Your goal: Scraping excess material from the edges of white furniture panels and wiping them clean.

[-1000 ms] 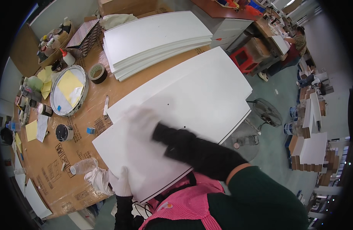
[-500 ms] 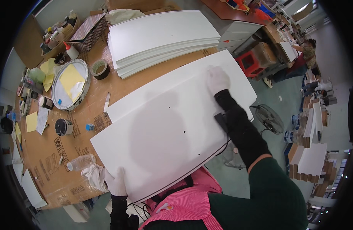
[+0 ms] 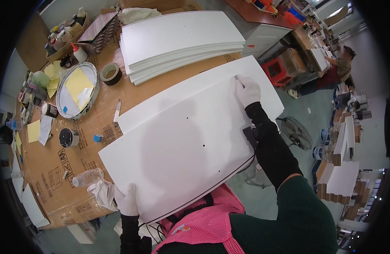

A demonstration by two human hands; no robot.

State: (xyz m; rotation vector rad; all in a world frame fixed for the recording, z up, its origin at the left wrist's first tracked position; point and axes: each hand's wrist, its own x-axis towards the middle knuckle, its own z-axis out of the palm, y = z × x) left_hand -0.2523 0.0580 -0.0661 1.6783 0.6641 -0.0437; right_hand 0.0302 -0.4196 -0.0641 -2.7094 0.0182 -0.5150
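Note:
A white panel with a dark-lined front edge and three small dark holes lies in front of me, overlapping a second white panel beneath it. My left hand, in a white glove, grips the near left corner of the upper panel, its thumb on top. Beside that hand is a crumpled white cloth. My right hand, also gloved, rests near the far right corner. Its fingers are closed together at the panel's far edge; anything small between them is too indistinct to name.
A stack of white panels stands at the back of the cardboard-covered table. To the left are a tape roll, a round lid, a dark jar and a plastic bottle. A fan stands at right; a person works beyond.
My right hand has shifted slightly right and nearer, its fingers now sharper and drawn together at the panel's far edge. The left hand keeps its place on the corner.

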